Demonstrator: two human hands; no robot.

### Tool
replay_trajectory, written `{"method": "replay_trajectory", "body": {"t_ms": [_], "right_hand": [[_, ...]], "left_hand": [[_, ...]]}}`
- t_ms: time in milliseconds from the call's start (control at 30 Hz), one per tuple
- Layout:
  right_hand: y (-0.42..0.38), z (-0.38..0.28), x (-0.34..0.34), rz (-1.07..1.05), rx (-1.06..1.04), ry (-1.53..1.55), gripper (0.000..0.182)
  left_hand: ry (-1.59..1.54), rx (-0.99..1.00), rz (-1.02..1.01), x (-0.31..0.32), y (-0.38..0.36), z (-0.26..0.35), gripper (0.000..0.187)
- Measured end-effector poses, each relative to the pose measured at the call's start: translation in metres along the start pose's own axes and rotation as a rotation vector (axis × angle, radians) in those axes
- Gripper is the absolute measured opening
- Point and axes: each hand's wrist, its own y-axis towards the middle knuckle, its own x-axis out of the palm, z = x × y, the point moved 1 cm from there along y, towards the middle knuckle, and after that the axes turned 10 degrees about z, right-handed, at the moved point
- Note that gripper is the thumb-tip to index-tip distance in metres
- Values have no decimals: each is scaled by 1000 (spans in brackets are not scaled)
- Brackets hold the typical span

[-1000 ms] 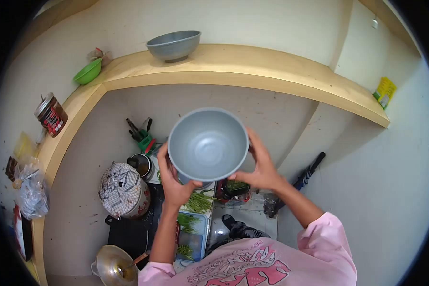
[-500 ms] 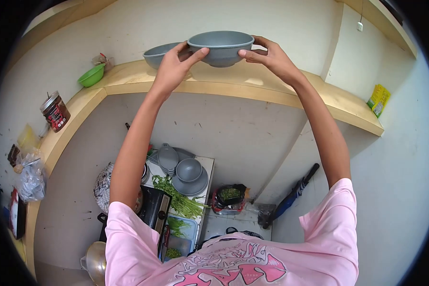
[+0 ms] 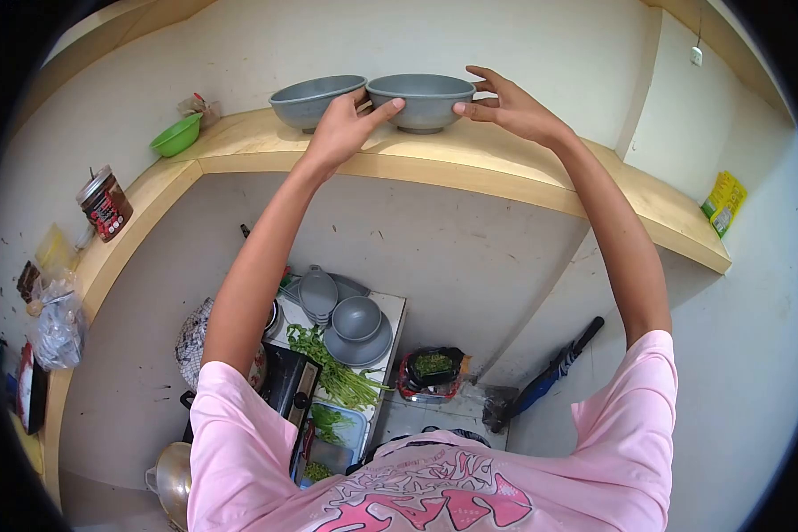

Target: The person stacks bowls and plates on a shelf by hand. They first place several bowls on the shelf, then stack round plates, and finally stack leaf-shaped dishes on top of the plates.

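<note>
A grey bowl (image 3: 421, 99) sits upright on the wooden shelf (image 3: 523, 164), its foot against the board. My left hand (image 3: 348, 133) holds its left side, thumb on the front and fingers tucked between it and a second grey bowl (image 3: 306, 105) standing just to the left. On the other side, my right hand (image 3: 514, 111) has its thumb at the bowl's right front; the index finger is lifted and the remaining fingers are partly hidden behind the rim.
Farther left on the shelf are a green bowl (image 3: 177, 136) and a jar (image 3: 106, 204). A yellow packet (image 3: 724, 202) stands at the right end. Below are a counter with stacked grey dishes (image 3: 356, 319), leafy greens (image 3: 337, 368), a stove (image 3: 284, 390) and a leaning umbrella (image 3: 550, 377).
Both hands have lowered the grey bowl onto the shelf beside the second bowl. The right hand's grip has loosened, with its index finger rising off the rim.
</note>
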Motion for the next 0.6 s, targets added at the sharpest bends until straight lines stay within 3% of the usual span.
{"method": "replay_trajectory", "body": {"t_ms": [100,200,267,300,400,500,600], "right_hand": [[-2,0,1,23,-5,-57,112],[-10,-7,-4,102,-95,-231,100],[-24,-12,-5,208,-232,-378,87],[-36,-21,-4,287,-276,-315,79],[-87,-54,13,511,-424,-84,55],[-158,-56,56,575,-487,-5,39],[-209,-42,133,391,-495,76,35]], "left_hand": [[-18,35,-105,-4,2,2,81],[78,39,-85,-8,-4,6,73],[149,124,38,-10,-17,0,70],[186,167,100,-12,-28,-2,70],[-153,228,174,-18,-89,-1,56],[-196,87,218,-31,-154,-27,45],[-346,-147,265,-32,-218,-100,37]]}}
